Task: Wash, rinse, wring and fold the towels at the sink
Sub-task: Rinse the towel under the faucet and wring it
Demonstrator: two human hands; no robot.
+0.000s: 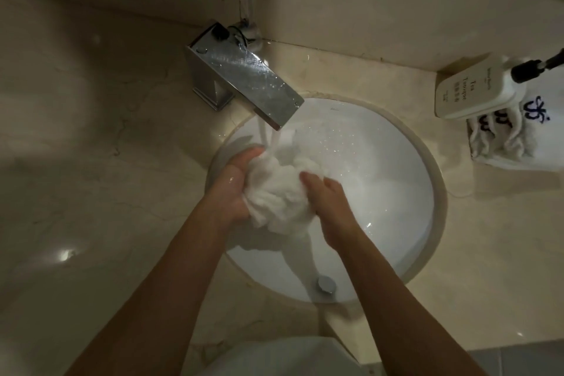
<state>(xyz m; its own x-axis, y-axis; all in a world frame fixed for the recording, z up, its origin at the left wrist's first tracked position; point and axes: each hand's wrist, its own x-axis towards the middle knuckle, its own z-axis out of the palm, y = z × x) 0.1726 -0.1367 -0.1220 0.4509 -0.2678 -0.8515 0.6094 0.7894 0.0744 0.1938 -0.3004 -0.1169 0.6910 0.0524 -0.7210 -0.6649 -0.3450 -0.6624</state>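
Observation:
A bunched white towel is held over the round white sink, under water running from the chrome faucet. My left hand grips the towel's left side with the fingers curled round it. My right hand grips the right side, fingers pressed into the cloth. Water streams off the towel toward the drain plug.
A white pump bottle stands at the right on the beige marble counter. Rolled white towels with blue marks lie beside it. A wall rises behind the faucet.

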